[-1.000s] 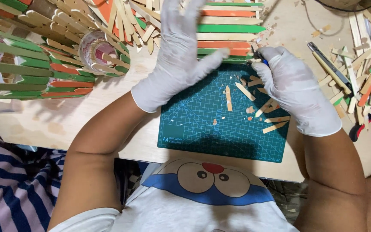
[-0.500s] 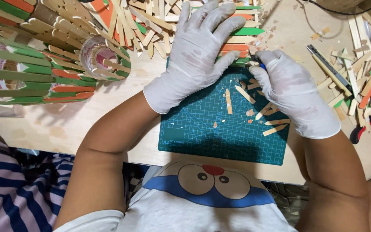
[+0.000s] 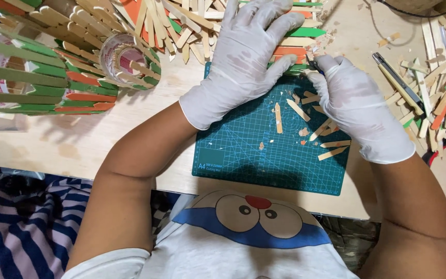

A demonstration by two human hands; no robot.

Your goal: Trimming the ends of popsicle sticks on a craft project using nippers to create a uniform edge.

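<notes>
Our fingers first: left hand point(image 3: 243, 57) spread flat, pinning the coloured wooden sticks point(image 3: 295, 44) so they can't slide; right hand point(image 3: 354, 111) curled tight on a small blade point(image 3: 313, 66) at their edge. Nearer us, the green cutting mat point(image 3: 243, 155) catches offcuts point(image 3: 326, 139). Farther left, a tape roll point(image 3: 125, 59).

Row of flat painted craft sticks point(image 3: 298, 42), orange, green and plain wood, lies across the far edge of the teal cutting mat point(image 3: 243, 150).
</notes>
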